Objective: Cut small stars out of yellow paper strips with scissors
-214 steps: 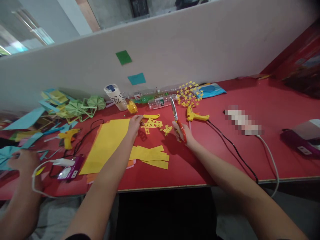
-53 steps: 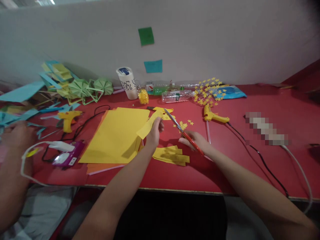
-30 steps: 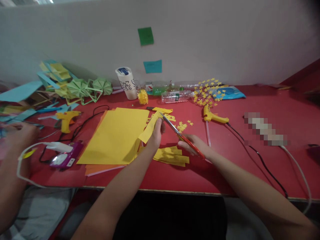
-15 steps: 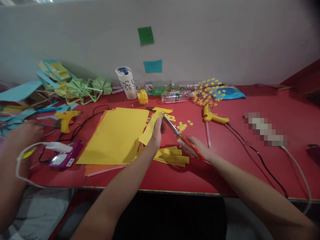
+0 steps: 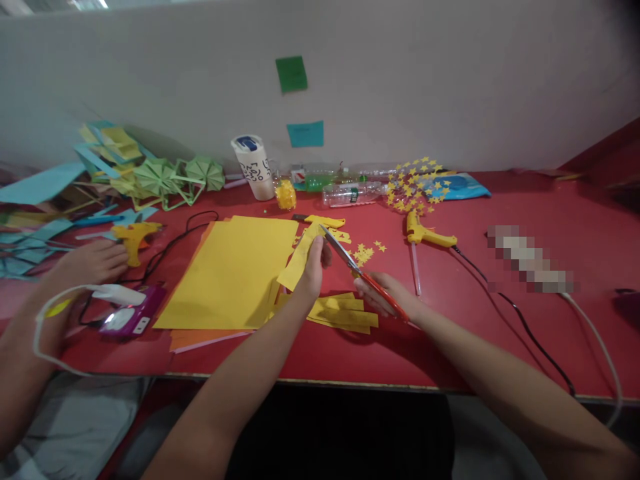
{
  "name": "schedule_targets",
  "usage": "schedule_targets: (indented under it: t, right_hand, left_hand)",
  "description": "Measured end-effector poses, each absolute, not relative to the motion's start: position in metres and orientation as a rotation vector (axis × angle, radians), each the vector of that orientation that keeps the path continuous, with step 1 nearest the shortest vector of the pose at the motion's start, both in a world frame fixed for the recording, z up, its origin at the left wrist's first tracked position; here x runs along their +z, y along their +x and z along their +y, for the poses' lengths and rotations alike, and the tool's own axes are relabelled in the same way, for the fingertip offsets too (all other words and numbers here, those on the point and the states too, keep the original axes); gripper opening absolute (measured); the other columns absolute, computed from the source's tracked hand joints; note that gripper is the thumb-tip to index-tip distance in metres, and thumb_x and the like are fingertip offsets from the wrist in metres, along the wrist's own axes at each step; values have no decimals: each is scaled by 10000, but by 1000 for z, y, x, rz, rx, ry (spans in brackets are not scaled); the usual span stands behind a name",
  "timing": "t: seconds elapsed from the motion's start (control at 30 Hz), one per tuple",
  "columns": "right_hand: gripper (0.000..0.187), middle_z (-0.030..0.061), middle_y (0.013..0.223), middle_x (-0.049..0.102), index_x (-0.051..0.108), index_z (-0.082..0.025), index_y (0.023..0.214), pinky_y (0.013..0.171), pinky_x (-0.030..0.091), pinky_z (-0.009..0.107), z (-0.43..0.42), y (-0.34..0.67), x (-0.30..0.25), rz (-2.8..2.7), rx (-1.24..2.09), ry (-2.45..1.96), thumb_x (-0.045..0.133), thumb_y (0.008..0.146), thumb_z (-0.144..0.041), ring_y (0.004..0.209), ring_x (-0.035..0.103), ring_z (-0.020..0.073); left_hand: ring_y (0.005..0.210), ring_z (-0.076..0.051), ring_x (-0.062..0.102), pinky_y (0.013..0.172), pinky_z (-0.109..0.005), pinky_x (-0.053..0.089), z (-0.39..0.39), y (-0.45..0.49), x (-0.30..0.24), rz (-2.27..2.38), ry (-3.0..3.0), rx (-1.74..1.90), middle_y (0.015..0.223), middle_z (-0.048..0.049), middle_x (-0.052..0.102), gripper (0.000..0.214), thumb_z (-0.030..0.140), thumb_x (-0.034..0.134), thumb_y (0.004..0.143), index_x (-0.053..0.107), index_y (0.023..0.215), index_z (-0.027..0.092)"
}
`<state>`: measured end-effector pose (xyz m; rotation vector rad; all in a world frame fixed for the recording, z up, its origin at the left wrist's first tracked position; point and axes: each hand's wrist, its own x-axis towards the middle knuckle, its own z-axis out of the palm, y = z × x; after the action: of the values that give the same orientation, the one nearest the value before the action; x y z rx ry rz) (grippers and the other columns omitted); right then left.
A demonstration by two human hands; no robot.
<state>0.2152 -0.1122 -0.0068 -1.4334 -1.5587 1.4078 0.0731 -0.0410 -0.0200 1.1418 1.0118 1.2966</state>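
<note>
Pinched in my left hand (image 5: 313, 267) is a strip of yellow paper (image 5: 299, 260), tilted up over the table. My right hand (image 5: 383, 293) grips red-handled scissors (image 5: 376, 285), whose blade tips meet the strip's upper end. Whether the blades are parted is too small to tell. Below my hands lie several cut yellow strips (image 5: 345, 312). A pile of small yellow paper stars (image 5: 363, 254) sits just beyond the scissors. Large yellow sheets (image 5: 230, 273) are stacked over orange ones to my left, and a yellow utility knife (image 5: 325, 221) lies behind the strip.
A co-worker's hand (image 5: 100, 260) is at the left, by a yellow glue gun (image 5: 134, 240) and a purple power strip (image 5: 133, 313). Another glue gun (image 5: 430, 233) with its cord lies right. A white tumbler (image 5: 254, 170), plastic bottles (image 5: 353, 193) and star decorations (image 5: 419, 183) line the wall.
The co-worker's hand at the left has moved right, up to the glue gun there. My own hands, the strip and the scissors look almost the same.
</note>
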Motion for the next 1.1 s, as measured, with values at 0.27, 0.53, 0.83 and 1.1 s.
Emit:
schedule_targets:
  t: [0.27,0.53,0.83,1.1]
  right_hand:
    - [431,-68,463,335,384,-205,630,336,228,211,-111,217,-12,-1557,1401,-1436,510,763,-596,359,296,63]
    - [445,-76,437,327,393,-203,629,321,233,205,-112,217,-7,-1541,1416,-1473,518,738,-615,335,285,56]
    - [437,-86,417,329,399,-202,626,308,226,201,-110,217,-7,-1528,1423,-1477,542,731,-602,312,279,46]
    - [455,-101,386,338,376,-210,617,298,214,199,-105,224,-9,-1465,1424,-1453,558,704,-619,281,285,39]
  left_hand:
    - [447,-85,390,494,-258,333,-42,73,-19,985,1159,1317,469,24,427,412,400,388,884,430,530,192]
    - [458,-83,398,495,-253,341,-44,72,-15,996,1173,1316,479,22,429,412,389,388,886,438,530,189]
    - [452,-87,404,488,-255,348,-42,71,-18,993,1163,1324,479,23,434,405,399,401,883,442,537,193]
    - [521,-82,507,526,-226,402,-29,65,-18,987,1251,1182,569,21,546,213,332,614,749,538,636,168]
